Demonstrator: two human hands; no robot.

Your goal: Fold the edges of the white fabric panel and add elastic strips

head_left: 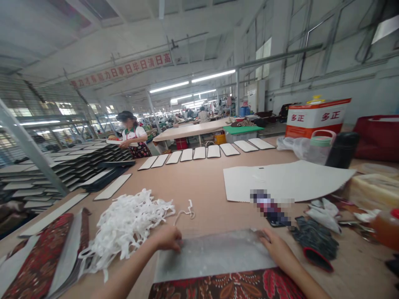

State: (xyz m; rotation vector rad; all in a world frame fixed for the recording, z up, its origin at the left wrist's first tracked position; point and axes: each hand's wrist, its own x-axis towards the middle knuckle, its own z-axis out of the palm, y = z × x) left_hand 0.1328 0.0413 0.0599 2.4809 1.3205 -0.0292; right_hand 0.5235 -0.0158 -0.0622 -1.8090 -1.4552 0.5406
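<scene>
In front of me on the table lies a grey-white sheet, slightly shiny, joined to or lying over a dark red patterned fabric. My left hand is closed at the sheet's far left corner, fingers curled down on its edge. At the far right corner, my right hand pinches the edge between thumb and fingers. Beside my left arm is a heap of white ribbon strips, with one loose strip trailing onto the table. Farther left lie more patterned fabric pieces with pale linings.
White panels line the table's far edge. A large white board, dark gloves, a plastic bag and a bottle stand or lie at the right. A co-worker stands behind stacked panels.
</scene>
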